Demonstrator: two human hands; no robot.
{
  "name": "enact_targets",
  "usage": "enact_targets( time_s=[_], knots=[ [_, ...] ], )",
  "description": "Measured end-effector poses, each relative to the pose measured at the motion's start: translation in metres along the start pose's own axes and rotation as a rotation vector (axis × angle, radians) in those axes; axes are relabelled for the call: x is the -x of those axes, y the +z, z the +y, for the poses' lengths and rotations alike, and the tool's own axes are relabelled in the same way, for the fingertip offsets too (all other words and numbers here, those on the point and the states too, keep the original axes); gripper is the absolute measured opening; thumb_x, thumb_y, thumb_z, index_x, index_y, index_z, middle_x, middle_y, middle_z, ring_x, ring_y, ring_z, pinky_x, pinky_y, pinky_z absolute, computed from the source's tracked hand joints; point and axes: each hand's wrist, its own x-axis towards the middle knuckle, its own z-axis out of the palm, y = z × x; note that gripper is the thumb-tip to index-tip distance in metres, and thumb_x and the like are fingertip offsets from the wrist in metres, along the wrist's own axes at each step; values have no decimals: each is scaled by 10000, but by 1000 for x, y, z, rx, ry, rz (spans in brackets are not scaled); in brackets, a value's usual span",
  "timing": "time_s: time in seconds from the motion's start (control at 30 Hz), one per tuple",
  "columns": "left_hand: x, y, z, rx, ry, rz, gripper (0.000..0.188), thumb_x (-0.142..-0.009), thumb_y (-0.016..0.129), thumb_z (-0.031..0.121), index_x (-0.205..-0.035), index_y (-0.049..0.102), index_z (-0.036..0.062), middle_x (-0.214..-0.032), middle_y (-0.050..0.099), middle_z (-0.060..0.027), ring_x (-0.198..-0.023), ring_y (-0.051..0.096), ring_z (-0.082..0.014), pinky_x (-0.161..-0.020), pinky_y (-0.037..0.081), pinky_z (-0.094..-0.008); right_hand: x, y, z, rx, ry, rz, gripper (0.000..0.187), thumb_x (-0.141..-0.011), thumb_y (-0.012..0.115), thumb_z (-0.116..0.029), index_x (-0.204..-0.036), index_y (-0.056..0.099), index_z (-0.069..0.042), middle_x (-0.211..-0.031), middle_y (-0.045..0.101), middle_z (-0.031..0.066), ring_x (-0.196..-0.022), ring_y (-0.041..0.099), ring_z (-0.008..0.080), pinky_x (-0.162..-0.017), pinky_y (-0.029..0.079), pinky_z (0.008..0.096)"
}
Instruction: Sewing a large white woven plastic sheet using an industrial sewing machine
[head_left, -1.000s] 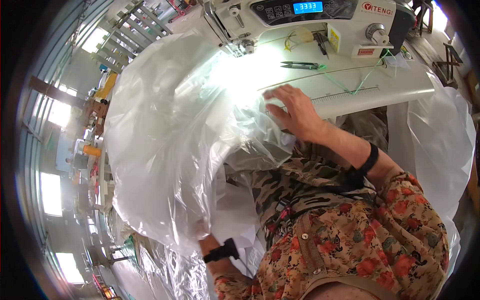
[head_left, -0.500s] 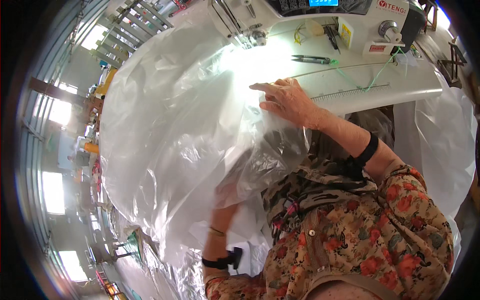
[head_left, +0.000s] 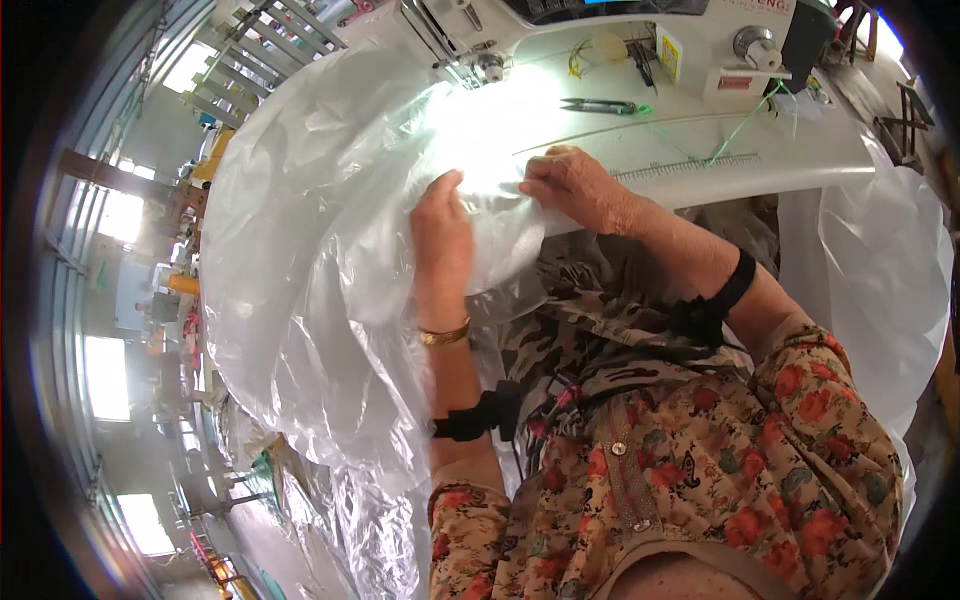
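Milky plastic film [head_left: 300, 250] is heaped over the left of the desk [head_left: 810, 172], by the sewing machine [head_left: 700, 55]. Right hand [head_left: 582, 190] seems pinched on its edge; left hand [head_left: 442, 235] is over it, can't tell if gripping. Slick folds could slip and pucker if held loosely, and that glare [head_left: 490, 120] might hide straying fingers.

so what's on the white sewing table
A sewing machine, dark snips, green thread and a ruler scale show; plastic sheeting covers the left side, and what lies beneath it can't be seen.
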Motion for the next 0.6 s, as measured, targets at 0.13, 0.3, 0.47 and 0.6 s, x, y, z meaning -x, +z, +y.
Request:
enact_targets(
  time_s=[0.13,0.3,0.47,0.6],
  knots=[
    [27,-12,-35,-57,-182,-88,232,-903,531,69,-1087,664,24,-1145,658,-147,-1091,612,-259,-962,445,-342,0,-1,-5,20,22,-49,177,-837,666,-228,-840,658,-51,-739,637,126,-764,619,282,-720,488,409],
    [37,-15,-34,120,46,-161,287,-869,612,59,-1150,627,0,-1278,570,-112,-1146,559,-252,-891,487,-316,1,-3,-6,-45,62,-79,112,-819,686,-128,-836,640,-28,-730,618,84,-733,608,206,-697,490,342],
    [57,-7,-24,380,-62,-88,313,-900,595,78,-1203,586,0,-1241,588,-144,-1144,562,-272,-899,479,-334,0,-3,-3,-159,157,-132,119,-852,683,-121,-929,658,-33,-767,621,55,-768,628,129,-755,509,288],
    [73,-3,-17,270,129,123,282,-921,563,72,-1187,585,-17,-1209,599,-173,-1108,581,-311,-915,466,-360,10,-2,-16,-176,129,-140,241,-880,651,-95,-1118,619,-66,-825,647,74,-751,636,145,-749,517,291]
  ],
)
